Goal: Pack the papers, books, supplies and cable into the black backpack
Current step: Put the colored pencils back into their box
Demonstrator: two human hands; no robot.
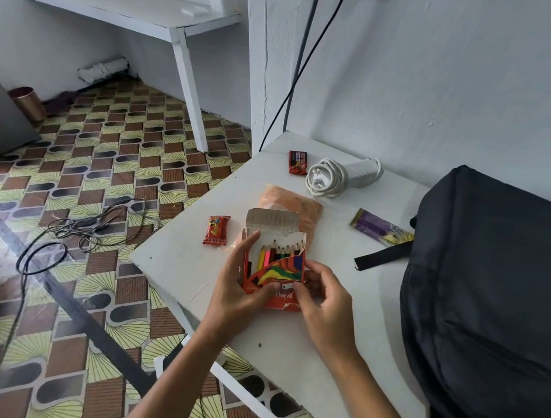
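Both hands, left hand (pixel 240 283) & right hand (pixel 321 298), pinch the pencil box (pixel 274 268) w/ curled fingers (pixel 251 243) over the table (pixel 177 260), flap open above fingertips, prob. to close it before the black backpack (pixel 491 292) to their right.

The black backpack (pixel 491 292) is cut off by the right and bottom edges. The orange packet (pixel 292 207) is partly hidden behind the pencil box (pixel 275 261), whose lower print is covered by fingers (pixel 297 291).
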